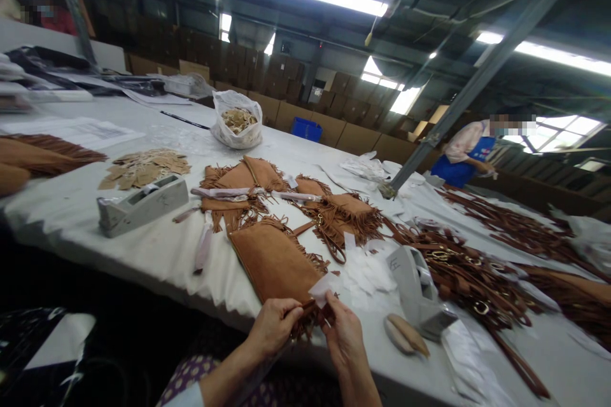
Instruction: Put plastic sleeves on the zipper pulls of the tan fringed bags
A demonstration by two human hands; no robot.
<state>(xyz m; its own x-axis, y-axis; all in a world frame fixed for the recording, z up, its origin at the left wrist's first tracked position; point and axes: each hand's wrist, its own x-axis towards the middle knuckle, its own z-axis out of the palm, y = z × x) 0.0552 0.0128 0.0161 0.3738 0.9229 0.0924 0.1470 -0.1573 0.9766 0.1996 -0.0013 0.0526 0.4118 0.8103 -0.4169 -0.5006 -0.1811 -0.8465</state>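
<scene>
A tan suede bag (272, 257) with fringe along its side lies tilted at the table's near edge. My left hand (274, 327) pinches the bag's near corner between thumb and fingers. Close beside it, my right hand (344, 334) is closed at the fringe with a small piece of thin white paper (323, 287) between its fingertips. Whether those fingers also grip a strand of fringe, I cannot tell. Further back lie more fringed brown bags (353, 206), some with paper-wrapped straps. A stack of thin white papers (370, 272) sits right of the bag.
Tape dispensers stand at left (143, 203) and right (415, 286). Brown straps with metal clasps (453, 267) cover the right side. Tan tags (147, 168) are heaped at left, near a white plastic bag (238, 133). A metal post (429, 140) rises behind; a co-worker (465, 149) stands beyond.
</scene>
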